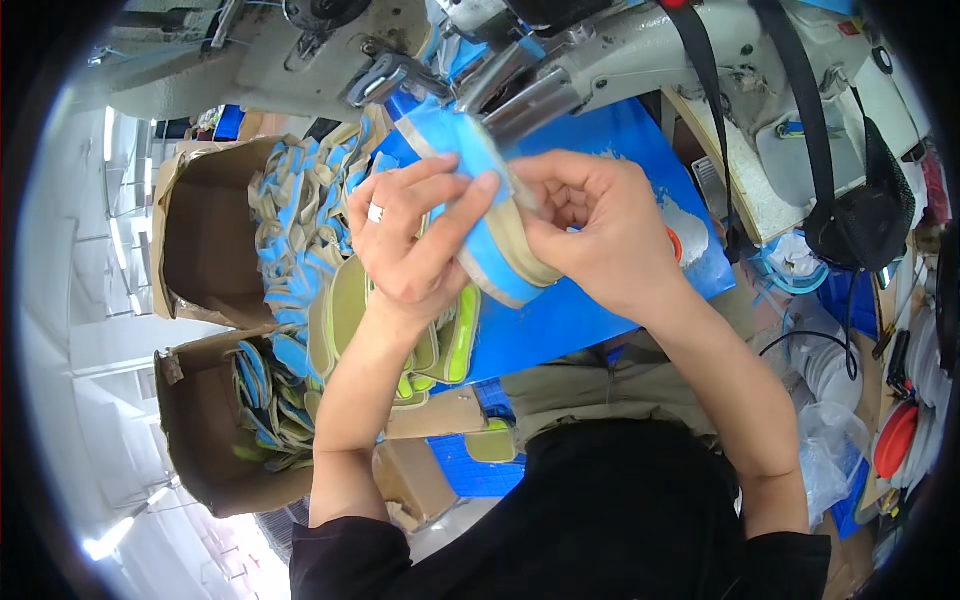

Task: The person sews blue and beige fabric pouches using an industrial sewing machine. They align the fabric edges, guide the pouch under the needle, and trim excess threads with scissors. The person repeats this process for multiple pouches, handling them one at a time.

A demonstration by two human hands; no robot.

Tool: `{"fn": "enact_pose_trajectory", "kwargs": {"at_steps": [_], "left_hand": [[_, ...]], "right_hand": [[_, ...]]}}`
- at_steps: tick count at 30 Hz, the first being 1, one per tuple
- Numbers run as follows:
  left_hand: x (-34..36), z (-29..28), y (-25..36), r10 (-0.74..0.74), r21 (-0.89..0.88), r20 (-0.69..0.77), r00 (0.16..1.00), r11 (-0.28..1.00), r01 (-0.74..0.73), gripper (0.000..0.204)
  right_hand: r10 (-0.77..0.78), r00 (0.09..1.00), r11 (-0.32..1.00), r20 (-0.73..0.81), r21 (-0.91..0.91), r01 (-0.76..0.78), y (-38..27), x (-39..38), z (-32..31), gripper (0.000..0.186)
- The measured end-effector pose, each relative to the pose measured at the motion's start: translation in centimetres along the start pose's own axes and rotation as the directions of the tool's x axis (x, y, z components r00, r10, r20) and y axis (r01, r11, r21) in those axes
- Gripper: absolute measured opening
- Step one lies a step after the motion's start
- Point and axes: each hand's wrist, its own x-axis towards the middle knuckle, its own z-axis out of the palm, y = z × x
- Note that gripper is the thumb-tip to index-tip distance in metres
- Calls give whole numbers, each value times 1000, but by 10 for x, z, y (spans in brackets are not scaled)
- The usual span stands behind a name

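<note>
Head view: left grip [405, 225] pinches the blue-and-beige strip [485, 250], right grip [600, 220] clasps its beige edge, seemingly to steady that curve between them; blue tabletop [560, 340] below both grips, grey machine [640, 50] just beyond.

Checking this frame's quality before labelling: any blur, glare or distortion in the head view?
Head view: fisheye bending toward a black circular rim; head view, lower left: glare around the ceiling lamp; head view, centre: blue and beige piece looks smeared at its upper end, possibly motion blur; head view, bottom: black shirt shows little detail.
</note>
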Motion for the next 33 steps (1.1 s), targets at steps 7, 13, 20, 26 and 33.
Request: {"fn": "enact_pose_trajectory", "kwargs": {"at_steps": [7, 13, 20, 26, 33], "left_hand": [[-1, 1, 2, 0, -32, -14, 1000, 999, -1, 38], [-3, 0, 0, -56, -103, -5, 998, 993, 55, 38], [-8, 5, -7, -163, -365, 32, 986, 917, 163, 42], [-10, 5, -6, -209, -362, 18, 978, 910, 201, 41], [9, -3, -4, -21, -53, -88, 996, 998, 16, 32]], "right_hand": [[-53, 998, 996, -47, -67, 50, 4, -5, 4, 33], [-34, 999, 999, -25, -35, 33, 6, -7, 4, 33], [55, 997, 977, 47, 206, -63, 7, -4, -3, 26], [94, 995, 982, 46, 158, -100, 11, -3, 1, 22], [4, 998, 997, -61, -77, -8, 1, 16, 8, 32]]}}
